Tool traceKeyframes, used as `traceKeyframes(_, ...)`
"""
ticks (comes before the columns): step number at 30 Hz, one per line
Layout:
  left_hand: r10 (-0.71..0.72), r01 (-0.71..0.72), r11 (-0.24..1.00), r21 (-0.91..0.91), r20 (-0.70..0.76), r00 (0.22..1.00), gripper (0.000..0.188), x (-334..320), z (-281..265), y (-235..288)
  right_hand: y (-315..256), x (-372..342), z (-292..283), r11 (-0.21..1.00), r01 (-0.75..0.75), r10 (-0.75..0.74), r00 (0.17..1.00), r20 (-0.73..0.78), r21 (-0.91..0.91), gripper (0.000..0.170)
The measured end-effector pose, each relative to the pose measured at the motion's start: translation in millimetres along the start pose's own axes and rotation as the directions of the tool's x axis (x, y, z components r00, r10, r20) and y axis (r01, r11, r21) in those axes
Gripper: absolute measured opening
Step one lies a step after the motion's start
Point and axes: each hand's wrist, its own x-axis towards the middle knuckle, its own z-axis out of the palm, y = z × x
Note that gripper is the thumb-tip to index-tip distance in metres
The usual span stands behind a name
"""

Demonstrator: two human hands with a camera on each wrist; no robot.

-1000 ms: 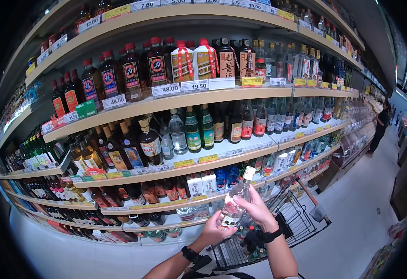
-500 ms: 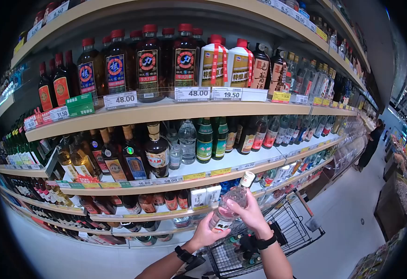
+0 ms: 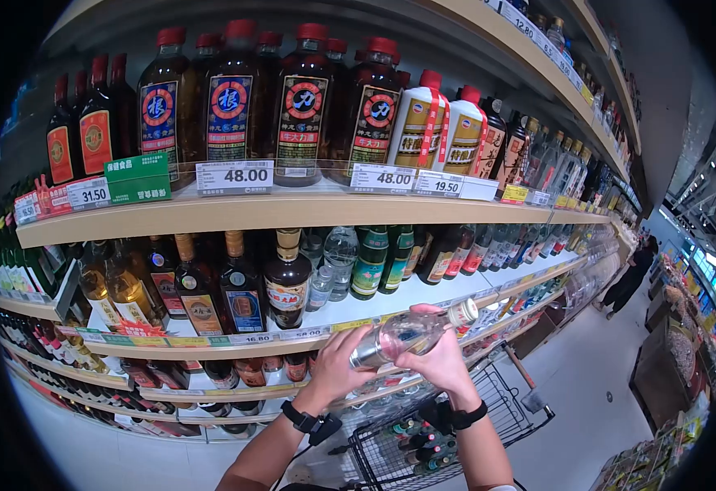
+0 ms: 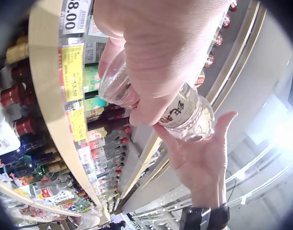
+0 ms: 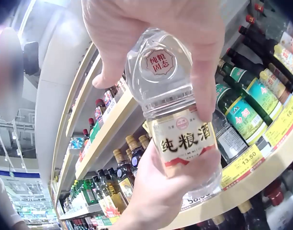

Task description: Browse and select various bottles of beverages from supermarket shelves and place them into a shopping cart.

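Observation:
Both hands hold a clear glass liquor bottle, which lies tilted with its pale cap toward the right in the head view. My left hand grips the bottle's lower end. Around the shoulder, below the neck, is my right hand. In the right wrist view the cream front label shows large dark characters, and a red-printed mark sits above it. There the left thumb presses across the label's lower edge. In the left wrist view part of the label shows between the two hands.
Shelves of liquor bottles fill the front, with price tags along a shelf edge. A black wire shopping cart stands below the right arm, with several bottles inside. A person in dark clothes stands farther down the aisle.
The bottle has gone from standing steeply to lying almost level, and the left hand has shifted its hold. The head view has come nearer the shelves, so they appear larger.

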Motion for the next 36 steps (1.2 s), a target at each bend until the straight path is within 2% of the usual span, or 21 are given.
traceKeyframes(2,0.075,-0.076,0.997,0.01,0.015,0.997,0.068,20,-8,-5,-3,5,5,0.99,0.122,-0.118,0.991,-0.059,0.07,0.073)
traceKeyframes(3,0.115,-0.115,0.993,0.002,-0.002,0.993,0.068,30,-11,-5,-4,10,7,0.99,0.14,-0.141,0.986,-0.087,-0.02,0.074)
traceKeyframes(6,0.141,-0.143,0.989,-0.033,-0.054,0.989,0.072,56,-11,-1,-6,24,13,0.983,0.159,-0.176,0.956,-0.234,-0.092,0.073)
traceKeyframes(8,0.103,-0.103,0.995,0.003,-0.058,0.993,0.073,62,-12,5,-11,31,17,0.979,0.19,-0.201,0.943,-0.266,-0.068,0.071)
traceKeyframes(10,0.078,-0.074,0.996,0.046,-0.102,0.992,0.073,62,-12,3,-2,42,17,0.975,0.212,-0.222,0.937,-0.271,-0.065,0.07)
traceKeyframes(11,0.048,-0.047,0.999,0.004,-0.144,0.988,0.062,59,-12,3,2,47,17,0.969,0.232,-0.246,0.932,-0.265,-0.084,0.07)
traceKeyframes(14,0.005,-0.001,1.0,0.015,-0.227,0.974,0.049,34,-7,-6,13,61,20,0.948,0.291,-0.315,0.914,-0.255,-0.13,0.071)
traceKeyframes(15,-0.026,0.028,1.0,0.003,-0.248,0.968,0.037,27,-4,-6,15,66,22,0.95,0.283,-0.309,0.913,-0.266,-0.133,0.07)
traceKeyframes(18,-0.081,0.076,0.997,-0.034,-0.174,0.982,0.03,5,7,-17,13,79,26,0.912,0.267,-0.33,0.928,-0.171,-0.31,0.069)
traceKeyframes(22,-0.047,0.055,0.998,0.044,-0.155,0.987,0.025,-5,7,-27,26,98,30,0.829,0.292,-0.374,0.924,-0.084,-0.478,0.067)
traceKeyframes(25,0.017,0.024,0.974,0.226,-0.178,0.984,0.023,-8,3,-29,39,110,31,0.847,0.254,-0.318,0.946,-0.063,-0.466,0.066)
traceKeyframes(30,-0.028,0.063,0.969,0.24,-0.145,0.989,0.022,-12,9,-39,50,125,36,0.861,0.138,-0.186,0.981,-0.05,-0.49,0.069)
traceKeyframes(36,-0.048,0.081,0.965,0.25,-0.134,0.99,0.023,-11,9,-38,55,142,42,0.836,0.124,-0.175,0.984,-0.045,-0.534,0.075)
